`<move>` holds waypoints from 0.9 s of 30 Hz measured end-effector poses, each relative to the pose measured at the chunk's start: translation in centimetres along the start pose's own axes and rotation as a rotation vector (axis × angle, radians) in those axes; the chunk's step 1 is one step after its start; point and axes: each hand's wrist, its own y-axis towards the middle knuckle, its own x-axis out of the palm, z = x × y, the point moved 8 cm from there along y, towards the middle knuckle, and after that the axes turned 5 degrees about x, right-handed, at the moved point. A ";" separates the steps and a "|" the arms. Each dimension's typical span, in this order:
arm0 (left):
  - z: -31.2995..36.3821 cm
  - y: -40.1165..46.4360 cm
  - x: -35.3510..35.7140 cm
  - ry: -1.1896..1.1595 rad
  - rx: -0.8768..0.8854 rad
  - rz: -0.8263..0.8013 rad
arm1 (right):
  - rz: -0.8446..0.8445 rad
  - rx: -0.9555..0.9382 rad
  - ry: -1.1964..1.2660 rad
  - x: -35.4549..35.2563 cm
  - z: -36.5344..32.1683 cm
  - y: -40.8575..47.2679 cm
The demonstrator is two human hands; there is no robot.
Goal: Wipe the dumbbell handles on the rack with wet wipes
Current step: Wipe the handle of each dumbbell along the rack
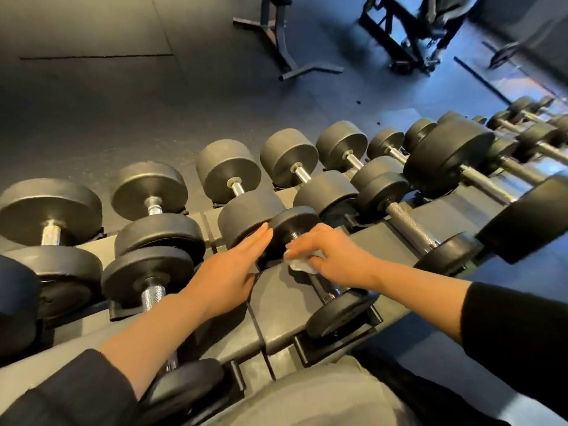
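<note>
A small black dumbbell [292,224] lies on the upper tier of the grey rack [276,305], its far head in front of me and its near head lower right. My right hand [332,256] grips a white wet wipe [299,264] around its steel handle, which is mostly hidden under the hand. My left hand [227,272] lies flat with straight fingers against the far head's left side. Other dumbbells with bare chrome handles sit on both sides, one to the left [150,290] and one to the right [412,226].
A lower tier holds several larger dumbbells [230,173] beyond my hands. More dumbbells [522,142] run off to the far right. Bench frames [282,41] and machine legs [408,38] stand on the dark rubber floor behind the rack.
</note>
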 end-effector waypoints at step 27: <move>-0.1 1.5 2.1 -0.029 0.044 -0.020 | -0.089 0.230 0.258 -0.5 2.6 -3.6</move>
